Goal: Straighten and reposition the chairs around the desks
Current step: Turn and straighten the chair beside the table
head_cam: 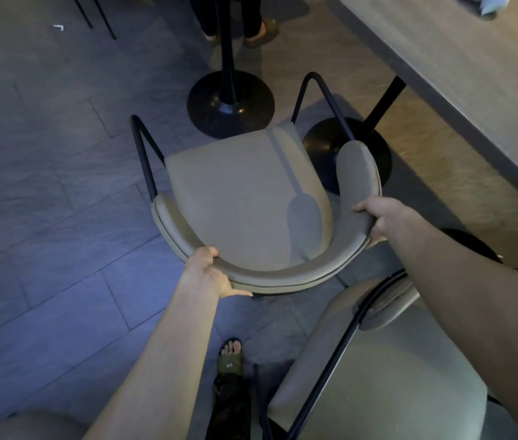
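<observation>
I see the wooden desk (pixel 461 77) running along the upper right; the beige chair (pixel 245 198) stands on the tiled floor (pixel 45 185) just left of it, beside two black pedestal bases (pixel 230 106); my left hand (pixel 207 274) and right hand (pixel 378 217) are both clamped on its curved backrest.

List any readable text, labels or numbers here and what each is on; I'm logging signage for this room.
"VIP", seen upside down from this view, on the strap of the sandal.
Nothing else readable: the chair, the second chair and the desk show no lettering.
</observation>
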The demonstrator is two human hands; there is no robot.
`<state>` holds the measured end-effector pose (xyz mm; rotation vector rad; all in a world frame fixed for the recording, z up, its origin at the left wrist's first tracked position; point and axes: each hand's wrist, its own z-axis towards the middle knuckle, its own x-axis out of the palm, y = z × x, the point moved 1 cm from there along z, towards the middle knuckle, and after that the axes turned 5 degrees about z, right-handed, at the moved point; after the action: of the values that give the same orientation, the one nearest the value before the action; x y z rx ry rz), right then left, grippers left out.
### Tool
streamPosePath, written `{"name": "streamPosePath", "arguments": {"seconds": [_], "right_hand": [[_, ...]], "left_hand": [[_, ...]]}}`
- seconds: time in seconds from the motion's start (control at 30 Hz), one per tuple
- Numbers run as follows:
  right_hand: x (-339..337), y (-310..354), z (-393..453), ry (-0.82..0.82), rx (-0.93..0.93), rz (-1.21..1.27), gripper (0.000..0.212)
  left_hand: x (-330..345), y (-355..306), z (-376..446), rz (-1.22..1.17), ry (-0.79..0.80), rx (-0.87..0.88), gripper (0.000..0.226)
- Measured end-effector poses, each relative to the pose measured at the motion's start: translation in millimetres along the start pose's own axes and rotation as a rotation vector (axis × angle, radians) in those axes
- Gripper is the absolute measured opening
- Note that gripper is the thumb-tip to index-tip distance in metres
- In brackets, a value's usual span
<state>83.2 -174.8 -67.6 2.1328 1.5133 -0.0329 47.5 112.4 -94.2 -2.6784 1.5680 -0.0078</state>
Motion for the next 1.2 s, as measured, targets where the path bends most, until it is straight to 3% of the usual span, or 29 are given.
{"name": "streamPosePath", "arguments": {"seconds": [0.3, 0.53, 0.87, 1.03, 1.2], "right_hand": [[-4.7, -29.5, 2.3, 0.05, -0.051, 0.075, 0.044], [-10.2, -61.6, 11.8, 0.022, -0.023, 0.164, 0.042], [-0.1, -91.9, -2.1, 0.006, -0.006, 0.309, 0.033], [20.6, -108.4, -5.0, -0.013, 0.041, 0.387, 0.044], [30.8, -116.8, -21.4, 0.005, 0.114, 0.435, 0.046]], "left_hand": [[-6.6, -19.4, -7.7, 0.102, -0.063, 0.06, 0.028], [-6.2, -39.5, -18.1, 0.217, -0.096, 0.084, 0.043], [7.3, -70.7, -33.0, 0.42, -0.189, 0.149, 0.014], [13.1, -89.5, -38.3, 0.44, -0.158, 0.258, 0.013], [11.2, -98.7, -43.3, 0.403, -0.087, 0.402, 0.029]]}}
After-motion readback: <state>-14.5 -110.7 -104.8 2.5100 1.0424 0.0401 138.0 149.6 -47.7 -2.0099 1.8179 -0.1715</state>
